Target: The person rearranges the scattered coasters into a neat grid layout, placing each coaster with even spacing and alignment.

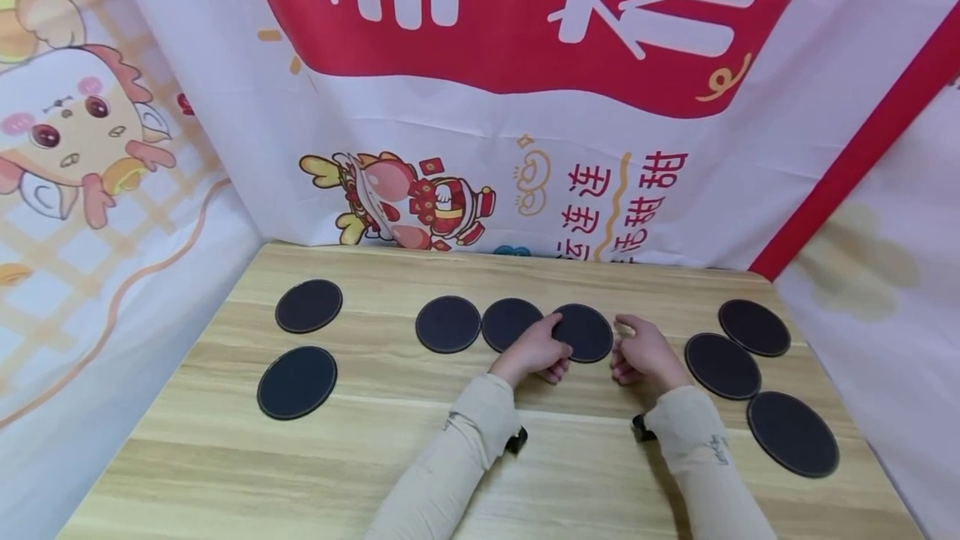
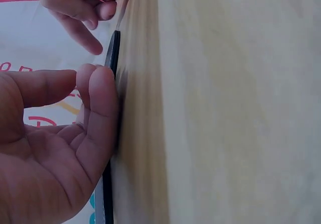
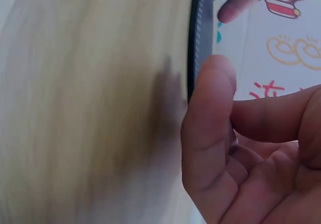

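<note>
Several black round discs lie flat on a pale wooden table (image 1: 225,457). My left hand (image 1: 534,350) rests at the left edge of the middle disc (image 1: 588,336), its fingertips touching the rim. In the left wrist view the bent fingers (image 2: 100,98) press against the table beside the disc's thin edge (image 2: 112,48), with the thumb apart. My right hand (image 1: 643,354) lies just right of that disc, loosely curled and holding nothing. In the right wrist view its fingers (image 3: 210,113) sit by the disc's rim (image 3: 200,28).
Two discs (image 1: 447,324) (image 1: 510,322) lie left of the middle one, the nearer overlapped by it. Two more (image 1: 309,305) (image 1: 297,382) sit far left, and three (image 1: 753,327) (image 1: 722,366) (image 1: 792,433) to the right. Printed banner cloth (image 1: 480,107) walls the table on three sides.
</note>
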The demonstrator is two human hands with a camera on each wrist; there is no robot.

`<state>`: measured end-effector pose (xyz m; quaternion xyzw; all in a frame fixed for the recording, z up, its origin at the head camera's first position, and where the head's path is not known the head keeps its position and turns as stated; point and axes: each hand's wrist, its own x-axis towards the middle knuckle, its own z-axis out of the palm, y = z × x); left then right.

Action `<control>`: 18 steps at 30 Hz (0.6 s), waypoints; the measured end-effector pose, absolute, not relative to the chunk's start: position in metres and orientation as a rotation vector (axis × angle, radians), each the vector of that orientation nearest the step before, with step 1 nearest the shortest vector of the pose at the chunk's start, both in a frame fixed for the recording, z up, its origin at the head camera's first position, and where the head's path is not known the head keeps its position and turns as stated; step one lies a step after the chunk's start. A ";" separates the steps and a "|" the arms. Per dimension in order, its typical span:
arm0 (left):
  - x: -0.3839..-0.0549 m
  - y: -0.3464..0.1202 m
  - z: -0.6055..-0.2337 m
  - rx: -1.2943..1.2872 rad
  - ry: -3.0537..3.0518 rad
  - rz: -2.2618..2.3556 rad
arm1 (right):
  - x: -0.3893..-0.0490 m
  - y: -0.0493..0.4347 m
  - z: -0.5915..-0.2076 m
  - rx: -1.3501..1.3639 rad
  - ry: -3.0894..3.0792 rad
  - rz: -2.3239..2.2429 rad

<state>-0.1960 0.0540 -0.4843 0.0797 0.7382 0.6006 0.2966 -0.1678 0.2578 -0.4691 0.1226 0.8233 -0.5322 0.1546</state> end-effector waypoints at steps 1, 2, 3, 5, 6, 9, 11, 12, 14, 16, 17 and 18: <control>-0.195 0.055 -0.483 0.226 1.962 1.591 | -0.165 0.261 -0.467 0.343 2.375 -1.528; -0.194 0.057 -0.482 0.240 1.953 1.591 | -0.163 0.264 -0.464 0.334 2.397 -1.524; -0.193 0.058 -0.481 0.253 1.940 1.592 | -0.161 0.269 -0.462 0.329 2.424 -1.514; -0.191 0.062 -0.478 0.288 1.925 1.590 | -0.156 0.279 -0.458 0.323 2.478 -1.489; -0.190 0.065 -0.476 0.305 1.918 1.591 | -0.154 0.286 -0.456 0.327 2.509 -1.468; -0.188 0.072 -0.472 0.349 1.917 1.586 | -0.146 0.310 -0.452 0.369 2.605 -1.390; -0.187 0.077 -0.471 0.364 1.929 1.575 | -0.140 0.329 -0.449 0.415 2.668 -1.315; -0.186 0.079 -0.470 0.365 1.936 1.567 | -0.137 0.339 -0.448 0.440 2.700 -1.267; -0.185 0.084 -0.470 0.365 1.951 1.554 | -0.130 0.357 -0.446 0.490 2.766 -1.144; -0.183 0.089 -0.470 0.365 1.953 1.546 | -0.124 0.374 -0.446 0.538 2.801 -1.035; -0.182 0.092 -0.471 0.371 1.956 1.546 | -0.121 0.380 -0.446 0.558 2.818 -0.974; -0.181 0.095 -0.471 0.376 1.953 1.549 | -0.118 0.386 -0.447 0.571 2.826 -0.920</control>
